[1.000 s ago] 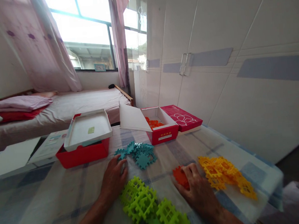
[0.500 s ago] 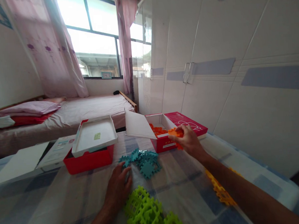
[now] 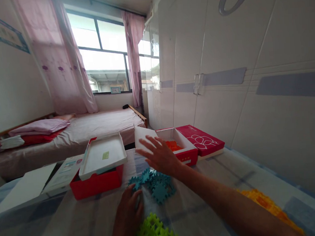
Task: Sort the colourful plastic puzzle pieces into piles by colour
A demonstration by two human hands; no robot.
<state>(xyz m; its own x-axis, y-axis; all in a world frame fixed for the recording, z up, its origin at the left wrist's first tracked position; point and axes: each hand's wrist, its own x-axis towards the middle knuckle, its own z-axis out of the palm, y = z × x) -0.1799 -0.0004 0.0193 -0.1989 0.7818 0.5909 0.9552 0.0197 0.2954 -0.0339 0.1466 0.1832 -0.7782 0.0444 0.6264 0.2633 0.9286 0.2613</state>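
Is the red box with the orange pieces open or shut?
Open. The red box has no lid on it, and orange pieces show inside, just past the right hand.

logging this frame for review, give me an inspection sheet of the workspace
surface: table under a pale checked cloth
job's things: teal tiles in a heap; orange tiles in the open red box
clutter: green tiles, yellow tiles, second red box with a white tray on top, pink lid, papers
grippers: left hand flat beside the teal tiles; right hand open, empty, above them
cables: nothing seen
surroundings: bed, window, wardrobe
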